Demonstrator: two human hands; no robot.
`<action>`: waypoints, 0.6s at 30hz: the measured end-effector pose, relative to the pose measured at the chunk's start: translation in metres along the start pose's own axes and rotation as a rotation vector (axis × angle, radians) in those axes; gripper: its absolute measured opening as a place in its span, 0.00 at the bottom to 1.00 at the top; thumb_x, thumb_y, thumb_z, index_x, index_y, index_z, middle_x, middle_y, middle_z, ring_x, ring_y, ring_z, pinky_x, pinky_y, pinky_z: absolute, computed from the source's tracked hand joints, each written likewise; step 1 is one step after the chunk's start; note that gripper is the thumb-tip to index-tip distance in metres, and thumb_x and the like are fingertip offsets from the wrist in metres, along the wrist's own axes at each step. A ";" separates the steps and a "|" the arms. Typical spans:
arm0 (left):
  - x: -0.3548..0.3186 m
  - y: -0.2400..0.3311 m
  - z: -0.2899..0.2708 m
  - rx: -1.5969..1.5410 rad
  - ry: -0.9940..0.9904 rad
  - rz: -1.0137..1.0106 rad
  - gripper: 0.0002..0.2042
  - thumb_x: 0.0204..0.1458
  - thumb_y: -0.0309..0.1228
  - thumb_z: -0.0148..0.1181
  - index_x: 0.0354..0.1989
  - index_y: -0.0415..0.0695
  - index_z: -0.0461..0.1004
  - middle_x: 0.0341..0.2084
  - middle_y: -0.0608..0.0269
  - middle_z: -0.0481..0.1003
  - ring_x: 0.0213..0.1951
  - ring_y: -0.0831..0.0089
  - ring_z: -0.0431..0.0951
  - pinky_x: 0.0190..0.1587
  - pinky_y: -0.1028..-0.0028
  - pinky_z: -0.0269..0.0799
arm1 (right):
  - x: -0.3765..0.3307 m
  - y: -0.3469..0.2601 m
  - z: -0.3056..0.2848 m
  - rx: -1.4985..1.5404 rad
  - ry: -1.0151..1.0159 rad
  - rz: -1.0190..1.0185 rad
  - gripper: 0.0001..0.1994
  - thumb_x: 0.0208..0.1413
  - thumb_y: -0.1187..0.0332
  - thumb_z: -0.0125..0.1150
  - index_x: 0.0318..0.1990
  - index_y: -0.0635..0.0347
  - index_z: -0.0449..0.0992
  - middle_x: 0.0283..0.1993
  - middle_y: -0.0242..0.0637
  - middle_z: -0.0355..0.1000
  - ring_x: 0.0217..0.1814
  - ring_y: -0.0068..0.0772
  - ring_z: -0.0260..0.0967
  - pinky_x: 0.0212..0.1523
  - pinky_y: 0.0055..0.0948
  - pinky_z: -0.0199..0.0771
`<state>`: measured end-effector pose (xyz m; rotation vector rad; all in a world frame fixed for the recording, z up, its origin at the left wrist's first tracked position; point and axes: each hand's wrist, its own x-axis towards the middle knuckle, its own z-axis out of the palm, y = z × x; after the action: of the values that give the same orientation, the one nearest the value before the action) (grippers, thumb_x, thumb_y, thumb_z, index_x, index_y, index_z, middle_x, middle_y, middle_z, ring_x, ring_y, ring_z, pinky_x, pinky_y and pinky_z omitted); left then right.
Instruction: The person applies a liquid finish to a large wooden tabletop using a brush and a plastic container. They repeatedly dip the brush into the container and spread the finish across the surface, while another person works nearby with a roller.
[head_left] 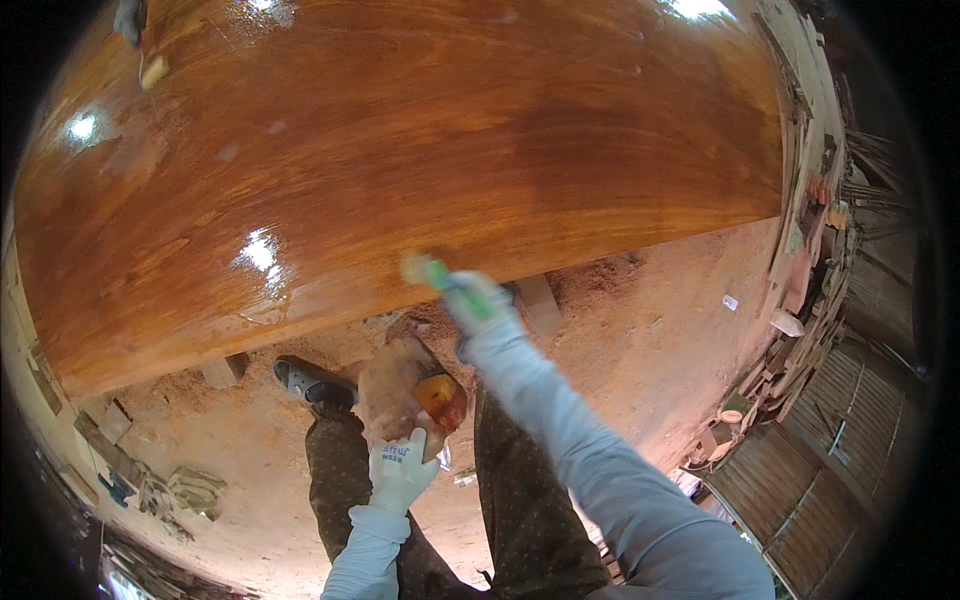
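Head view showed the two gloved hands apart from each other: the right hand [478, 300] was wrapped around a green-handled brush [436, 273], its blurred bristles over the slab's near edge, though contact could not be told. Lower down, the left hand [403, 468] gripped the near end of a dusty, translucent container [388, 388], whose opening showed orange-brown liquid [440, 397] inside. Beyond spread the wooden slab [420, 150], broad, reddish brown and glossy with bright reflections, with wooden blocks [540, 303] beneath its near edge. At the far left, a co-worker's hand [130, 22] held another brush [154, 72]. Around lay a reddish, dusty floor [670, 310], with piled scrap wood [775, 375] and corrugated sheets [815, 490] along the right.
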<state>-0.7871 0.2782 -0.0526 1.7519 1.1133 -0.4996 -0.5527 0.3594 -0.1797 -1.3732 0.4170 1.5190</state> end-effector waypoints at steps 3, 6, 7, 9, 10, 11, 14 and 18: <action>-0.007 -0.001 -0.003 0.056 0.101 0.031 0.15 0.44 0.42 0.62 0.35 0.46 0.72 0.21 0.55 0.78 0.26 0.57 0.79 0.34 0.57 0.68 | 0.017 -0.104 -0.124 -0.510 0.068 -0.611 0.10 0.59 0.74 0.59 0.47 0.60 0.73 0.37 0.37 0.73 0.33 0.31 0.72 0.35 0.31 0.77; -0.007 0.006 -0.011 0.018 0.143 0.031 0.14 0.41 0.37 0.62 0.34 0.43 0.72 0.22 0.53 0.78 0.27 0.54 0.79 0.35 0.56 0.70 | 0.008 -0.218 -0.251 -0.723 0.324 -0.739 0.10 0.59 0.72 0.60 0.47 0.61 0.74 0.37 0.34 0.73 0.33 0.23 0.70 0.35 0.25 0.73; -0.009 0.006 -0.010 0.012 0.166 0.016 0.16 0.40 0.37 0.63 0.35 0.42 0.72 0.24 0.52 0.78 0.28 0.53 0.79 0.37 0.57 0.70 | 0.007 -0.234 -0.271 -0.785 0.457 -0.776 0.09 0.59 0.72 0.60 0.46 0.61 0.74 0.36 0.33 0.73 0.32 0.23 0.70 0.34 0.25 0.72; -0.014 0.007 -0.016 0.008 0.113 -0.041 0.16 0.40 0.37 0.63 0.36 0.42 0.72 0.23 0.52 0.78 0.28 0.53 0.79 0.38 0.57 0.70 | 0.011 -0.216 -0.256 -1.030 0.525 -0.906 0.08 0.60 0.72 0.59 0.46 0.60 0.72 0.34 0.32 0.72 0.33 0.25 0.69 0.35 0.24 0.72; -0.015 0.008 -0.018 0.004 0.085 -0.065 0.17 0.40 0.37 0.63 0.37 0.41 0.71 0.23 0.52 0.78 0.28 0.53 0.78 0.39 0.57 0.69 | 0.015 -0.201 -0.239 -1.157 0.561 -0.969 0.08 0.60 0.73 0.58 0.46 0.60 0.71 0.33 0.32 0.71 0.34 0.26 0.69 0.35 0.24 0.72; -0.019 0.008 -0.018 0.000 0.087 -0.067 0.18 0.40 0.37 0.63 0.39 0.42 0.72 0.23 0.52 0.78 0.28 0.53 0.78 0.38 0.58 0.69 | 0.022 -0.162 -0.195 -0.883 0.425 -0.734 0.08 0.61 0.66 0.56 0.42 0.60 0.72 0.32 0.34 0.70 0.33 0.28 0.68 0.35 0.29 0.71; -0.021 0.013 -0.017 0.002 0.116 -0.059 0.17 0.41 0.38 0.62 0.39 0.43 0.72 0.24 0.51 0.78 0.29 0.52 0.78 0.39 0.57 0.69 | 0.010 -0.060 -0.077 -0.728 0.181 -0.255 0.14 0.63 0.59 0.51 0.42 0.62 0.72 0.32 0.41 0.70 0.36 0.39 0.68 0.38 0.40 0.70; -0.023 0.013 -0.010 -0.002 0.109 -0.106 0.17 0.40 0.37 0.64 0.37 0.42 0.72 0.24 0.50 0.77 0.28 0.51 0.78 0.36 0.56 0.71 | -0.030 0.026 -0.015 -0.941 -0.182 -0.575 0.13 0.61 0.71 0.52 0.52 0.63 0.71 0.38 0.47 0.75 0.43 0.45 0.74 0.45 0.40 0.73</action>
<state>-0.7890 0.2745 -0.0249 1.7426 1.2880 -0.4714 -0.5704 0.3231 -0.1661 -1.8034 -0.8580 1.3474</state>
